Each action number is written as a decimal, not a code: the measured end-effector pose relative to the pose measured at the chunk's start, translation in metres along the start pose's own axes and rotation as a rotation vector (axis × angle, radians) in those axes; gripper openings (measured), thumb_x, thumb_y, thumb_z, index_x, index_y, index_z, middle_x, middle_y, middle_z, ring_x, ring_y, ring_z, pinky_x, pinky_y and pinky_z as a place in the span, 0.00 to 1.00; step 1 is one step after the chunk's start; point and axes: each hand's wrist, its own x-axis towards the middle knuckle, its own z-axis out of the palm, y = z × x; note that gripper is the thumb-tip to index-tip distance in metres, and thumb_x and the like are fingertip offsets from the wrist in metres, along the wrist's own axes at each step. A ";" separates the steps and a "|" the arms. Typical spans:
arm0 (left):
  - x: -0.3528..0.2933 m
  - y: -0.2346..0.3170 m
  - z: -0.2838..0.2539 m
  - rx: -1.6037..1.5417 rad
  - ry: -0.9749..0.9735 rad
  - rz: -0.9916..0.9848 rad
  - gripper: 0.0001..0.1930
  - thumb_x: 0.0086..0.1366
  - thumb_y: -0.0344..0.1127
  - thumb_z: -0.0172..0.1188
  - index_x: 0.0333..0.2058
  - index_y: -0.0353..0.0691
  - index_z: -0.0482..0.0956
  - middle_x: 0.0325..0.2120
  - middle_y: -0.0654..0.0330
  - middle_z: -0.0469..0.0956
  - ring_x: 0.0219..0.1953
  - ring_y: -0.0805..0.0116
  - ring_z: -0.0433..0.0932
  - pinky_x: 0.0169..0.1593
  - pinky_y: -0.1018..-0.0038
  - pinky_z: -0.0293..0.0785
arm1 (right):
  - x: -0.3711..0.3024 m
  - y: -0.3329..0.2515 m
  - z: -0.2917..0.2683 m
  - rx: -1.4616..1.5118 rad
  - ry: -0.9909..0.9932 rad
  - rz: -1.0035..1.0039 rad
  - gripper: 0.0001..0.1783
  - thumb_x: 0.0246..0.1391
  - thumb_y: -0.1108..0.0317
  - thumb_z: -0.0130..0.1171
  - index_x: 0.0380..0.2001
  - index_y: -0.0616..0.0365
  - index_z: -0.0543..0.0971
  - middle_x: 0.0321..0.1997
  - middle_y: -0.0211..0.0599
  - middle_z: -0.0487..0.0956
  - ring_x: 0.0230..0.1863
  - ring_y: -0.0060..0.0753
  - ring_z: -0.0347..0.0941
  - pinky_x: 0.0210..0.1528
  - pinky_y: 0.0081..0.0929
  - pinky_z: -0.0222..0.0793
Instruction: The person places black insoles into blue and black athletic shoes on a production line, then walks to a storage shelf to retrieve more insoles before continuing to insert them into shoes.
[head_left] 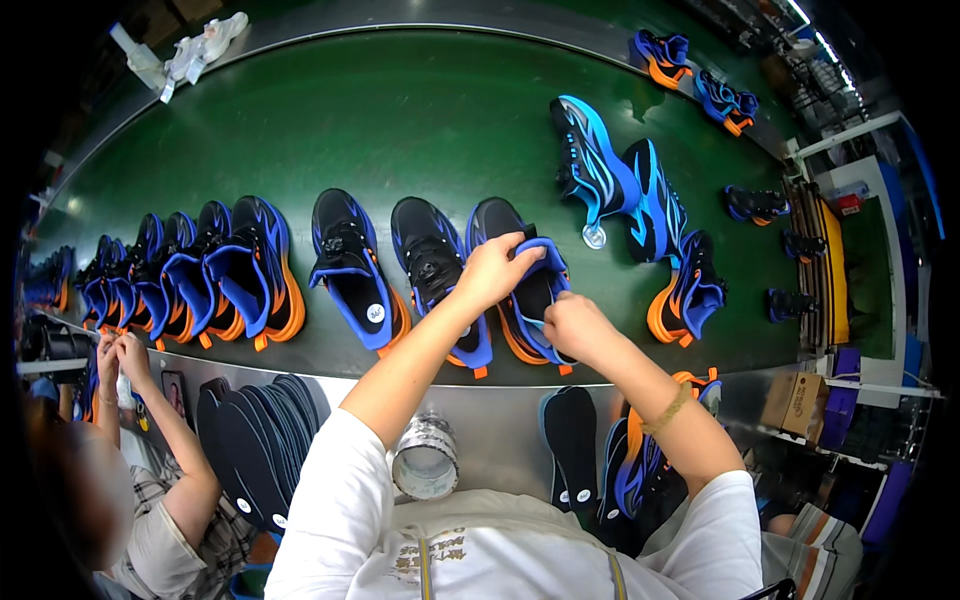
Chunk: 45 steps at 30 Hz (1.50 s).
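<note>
White shirt (pixel 480 555), hands (pixel 492 270) — padded blue shoe (pixel 535 290)

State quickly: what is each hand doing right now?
Left hand: closed on the tongue of the blue shoe.
Right hand: gripping the same shoe's side.

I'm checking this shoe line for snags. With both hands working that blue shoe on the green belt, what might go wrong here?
1. The left hand and right hand tug the blue shoe right beside the black shoe; a jolt might shift it.
2. The tape roll sits at the metal ledge edge, close to the person's body, and might get knocked off.
</note>
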 end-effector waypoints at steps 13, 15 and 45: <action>-0.004 0.003 0.006 0.054 0.091 0.126 0.15 0.57 0.44 0.56 0.30 0.37 0.73 0.19 0.48 0.73 0.22 0.53 0.73 0.28 0.67 0.68 | 0.004 0.010 -0.015 -0.013 0.279 -0.134 0.07 0.41 0.70 0.52 0.21 0.61 0.78 0.32 0.49 0.72 0.36 0.47 0.70 0.41 0.38 0.67; -0.004 0.001 0.008 0.066 0.072 0.105 0.15 0.57 0.45 0.56 0.32 0.38 0.74 0.20 0.48 0.74 0.25 0.50 0.73 0.30 0.64 0.68 | -0.006 0.005 -0.029 0.043 0.433 -0.219 0.07 0.40 0.70 0.53 0.20 0.61 0.78 0.32 0.49 0.72 0.37 0.47 0.69 0.42 0.37 0.66; -0.006 0.001 0.013 0.064 -0.045 0.086 0.17 0.57 0.50 0.53 0.32 0.40 0.74 0.24 0.48 0.75 0.31 0.46 0.73 0.33 0.60 0.68 | 0.019 0.034 0.038 -0.180 0.067 -0.252 0.09 0.44 0.70 0.49 0.23 0.61 0.78 0.34 0.47 0.71 0.39 0.43 0.68 0.43 0.34 0.67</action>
